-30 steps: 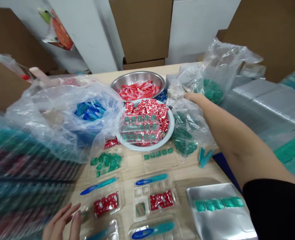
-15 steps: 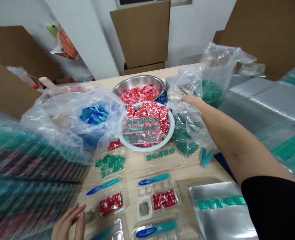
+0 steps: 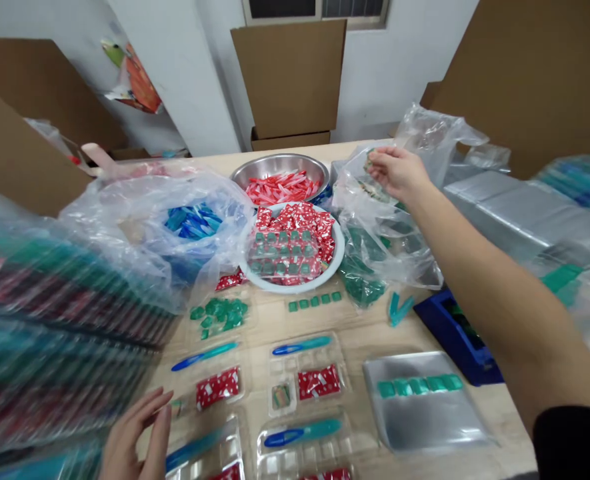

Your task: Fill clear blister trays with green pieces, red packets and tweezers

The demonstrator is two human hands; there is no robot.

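My right hand is raised over an open clear plastic bag, fingertips pinched on a small tan-and-green piece; its exact kind is too small to tell. A similar piece sits in a compartment of a clear blister tray, beside a red dotted packet and below a blue-and-teal pen-like tool. At the lower left, my left hand has its thumb and fingers apart, holding nothing visible, next to another tray with a red dotted packet.
A white bowl of red packets stands mid-table, with a steel bowl of red-and-pink pieces behind. Stacked filled trays rise on the left. At right are a silver sheet-like pouch with green squares and a dark blue box.
My right hand has come up out of the plastic bag with a small piece between its fingertips. My left hand stays nearly in place. The view has shifted slightly.
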